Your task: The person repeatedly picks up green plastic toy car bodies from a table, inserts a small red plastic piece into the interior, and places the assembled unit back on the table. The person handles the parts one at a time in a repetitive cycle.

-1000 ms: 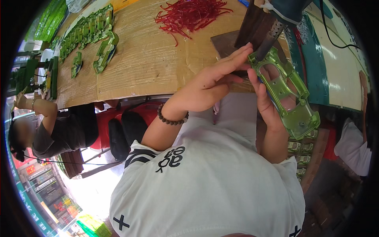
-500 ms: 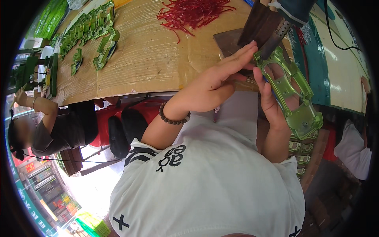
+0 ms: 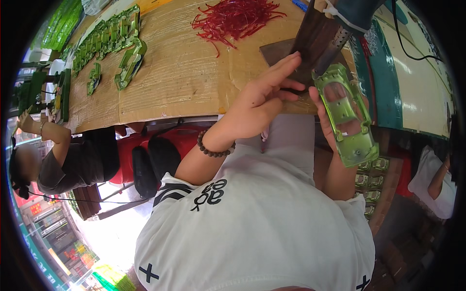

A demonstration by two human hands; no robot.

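Cardboard-covered table [image 3: 184,82], red strip pile [image 3: 233,19], right hand [image 3: 327,121] gripping green car shell [image 3: 347,116], left hand [image 3: 259,104] spread open

Bright red and yellow signs [image 3: 48,218] along the street, lower left.

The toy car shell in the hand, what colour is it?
Bright green toy car shell, head view.

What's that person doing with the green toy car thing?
The right hand holds a green toy car body up against the tip of a dark tool above the cardboard-covered table. The left hand reaches in beside it, fingers spread. More green car bodies and a pile of red strips lie on the table.
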